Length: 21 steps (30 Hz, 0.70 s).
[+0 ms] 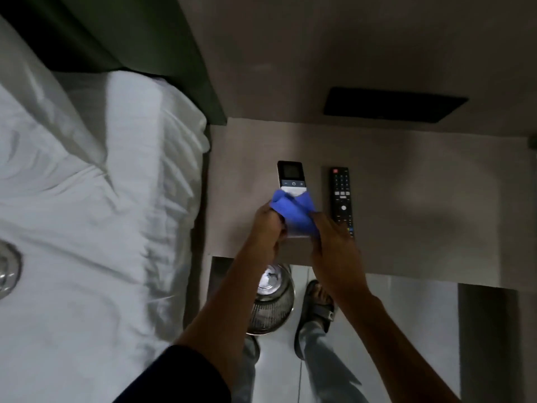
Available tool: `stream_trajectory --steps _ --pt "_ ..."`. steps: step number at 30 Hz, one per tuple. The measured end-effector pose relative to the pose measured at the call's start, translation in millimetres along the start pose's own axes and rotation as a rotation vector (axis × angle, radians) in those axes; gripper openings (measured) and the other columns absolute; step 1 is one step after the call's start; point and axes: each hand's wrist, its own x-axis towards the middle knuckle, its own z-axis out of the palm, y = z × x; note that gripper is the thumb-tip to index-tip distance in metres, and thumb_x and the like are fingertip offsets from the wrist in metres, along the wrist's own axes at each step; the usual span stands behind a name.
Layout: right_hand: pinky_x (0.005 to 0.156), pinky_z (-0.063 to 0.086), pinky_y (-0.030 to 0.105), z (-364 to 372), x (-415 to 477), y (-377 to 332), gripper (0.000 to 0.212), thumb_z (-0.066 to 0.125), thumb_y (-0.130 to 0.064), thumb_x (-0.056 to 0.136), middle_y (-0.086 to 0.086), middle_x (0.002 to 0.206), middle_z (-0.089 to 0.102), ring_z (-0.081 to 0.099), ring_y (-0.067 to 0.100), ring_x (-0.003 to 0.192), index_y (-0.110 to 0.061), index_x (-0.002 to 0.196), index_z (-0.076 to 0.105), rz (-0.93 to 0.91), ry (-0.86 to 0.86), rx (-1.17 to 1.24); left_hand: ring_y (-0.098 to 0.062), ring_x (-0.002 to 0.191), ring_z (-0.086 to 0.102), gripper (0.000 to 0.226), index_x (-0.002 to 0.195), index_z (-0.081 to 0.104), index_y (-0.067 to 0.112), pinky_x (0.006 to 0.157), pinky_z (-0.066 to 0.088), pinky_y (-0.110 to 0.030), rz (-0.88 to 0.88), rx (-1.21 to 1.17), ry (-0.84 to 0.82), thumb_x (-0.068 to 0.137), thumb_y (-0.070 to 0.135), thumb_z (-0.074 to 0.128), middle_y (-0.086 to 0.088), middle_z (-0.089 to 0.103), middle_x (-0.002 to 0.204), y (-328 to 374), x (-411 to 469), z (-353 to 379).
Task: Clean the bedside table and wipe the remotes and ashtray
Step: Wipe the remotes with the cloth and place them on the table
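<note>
Over the near edge of the bedside table (406,175), a white remote (291,177) with a small screen is held between both hands and wrapped at its lower half in a blue cloth (293,212). The left hand (266,228) is closed around the remote's lower end and the cloth from the 9 o'clock side, while the right hand (334,237) is pressed against the cloth from the 3 o'clock side, fingers curled onto the fabric; the two hands are brought close together, with only the wrapped remote between them. The screen end of the remote is left bare and is pointed toward 12 o'clock. Just beside it, at 3 o'clock, a black remote (342,199) is laid flat on the tabletop, parallel to the white one, its lower end partly covered by the right hand. Farther off, toward 1 o'clock, a dark rectangular panel (392,104) is seen on the wall behind the table. At 6 o'clock, below the table edge, a metal mesh bin (273,309) is seen on the pale floor, with a sandalled foot (316,306) beside it. At 9 o'clock, a bed with rumpled white sheets (87,213) is set against the table's side, and at the far left edge of the sheets a glass ashtray (7,271) is partly seen.
</note>
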Motion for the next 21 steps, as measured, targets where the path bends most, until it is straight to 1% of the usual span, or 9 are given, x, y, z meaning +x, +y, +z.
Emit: stream_trajectory --steps 3,6,7,10,13,16,17,20,21 --pt "0.074 0.055 0.045 2.4 -10.0 41.4 0.024 0.047 -0.014 0.096 0.013 0.103 0.065 0.063 0.029 0.093 -0.014 0.12 0.051 0.154 -0.014 0.118 -0.031 0.092 0.064 0.028 0.111 0.064 0.007 0.081 0.053 -0.04 0.125 -0.015 0.062 0.098 0.005 0.039 -0.019 0.066 0.104 -22.0 30.1 9.2" --pt "0.058 0.044 0.021 2.9 -16.5 67.2 0.008 0.043 -0.02 0.099 -0.007 0.081 0.058 0.062 0.014 0.074 -0.027 0.101 0.047 0.265 0.008 0.236 -0.023 0.077 0.062 0.03 0.117 0.064 0.004 0.065 0.049 -0.027 0.169 0.12 0.133 0.1 0.006 0.04 -0.017 0.065 0.103 -35.2 48.6 11.3" --pt "0.055 0.041 0.016 2.1 -17.7 71.5 0.011 0.043 -0.021 0.099 -0.012 0.079 0.056 0.059 0.006 0.069 -0.032 0.096 0.044 0.282 0.02 0.267 -0.02 0.077 0.06 0.03 0.12 0.063 0.004 0.063 0.047 -0.024 0.186 0.161 0.148 0.1 0.006 0.041 -0.017 0.065 0.106 -38.1 53.4 11.8" --pt "0.048 0.045 0.012 -1.0 -18.7 75.0 0.011 0.044 -0.022 0.099 -0.011 0.078 0.057 0.059 -0.001 0.067 -0.032 0.097 0.046 0.301 0.054 0.363 -0.025 0.093 0.063 0.029 0.119 0.065 0.002 0.07 0.043 -0.022 0.264 0.323 0.244 0.098 0.006 0.047 -0.021 0.069 0.115 -46.4 63.4 11.2" --pt "0.051 0.045 0.006 -1.8 -15.7 69.0 0.007 0.044 -0.022 0.099 -0.007 0.08 0.058 0.057 -0.004 0.065 -0.026 0.101 0.049 0.32 0.071 0.446 -0.028 0.093 0.07 0.024 0.111 0.071 0.002 0.067 0.045 -0.02 0.396 0.514 0.327 0.093 0.005 0.054 -0.019 0.073 0.108 -51.6 62.3 0.2" --pt "0.051 0.045 0.009 -1.7 -11.0 52.4 0.008 0.045 -0.024 0.099 -0.002 0.082 0.059 0.056 0.007 0.066 -0.022 0.103 0.051 0.334 0.078 0.486 -0.012 0.074 0.067 0.019 0.103 0.071 0.004 0.06 0.045 -0.004 0.53 0.586 0.326 0.092 0.009 0.056 -0.015 0.075 0.099 -48.0 47.9 -19.7" --pt "0.053 0.045 0.011 -0.1 -9.1 43.2 0.009 0.046 -0.026 0.098 -0.002 0.085 0.059 0.058 0.01 0.071 -0.022 0.105 0.052 0.34 0.075 0.512 -0.008 0.072 0.064 0.019 0.102 0.071 0.007 0.059 0.046 -0.003 0.571 0.588 0.336 0.094 0.013 0.056 -0.013 0.075 0.097 -45.3 39.6 -29.5" --pt "0.072 0.048 0.025 8.9 -3.2 6.9 0.018 0.05 -0.029 0.097 -0.003 0.102 0.061 0.061 0.016 0.091 -0.024 0.113 0.053 0.361 0.038 0.639 -0.016 0.092 0.065 0.021 0.106 0.069 0.013 0.081 0.05 -0.022 0.694 0.52 0.427 0.096 0.018 0.051 -0.008 0.069 0.106 -33.1 3.2 -73.2" --pt "0.074 0.049 0.028 13.7 -2.0 -10.3 0.015 0.054 -0.028 0.095 -0.005 0.103 0.063 0.062 0.016 0.094 -0.029 0.11 0.055 0.359 0.014 0.703 -0.015 0.092 0.064 0.02 0.103 0.069 0.015 0.082 0.05 -0.023 0.807 0.467 0.484 0.094 0.013 0.051 -0.004 0.068 0.105 -27.4 -14.2 -95.8"
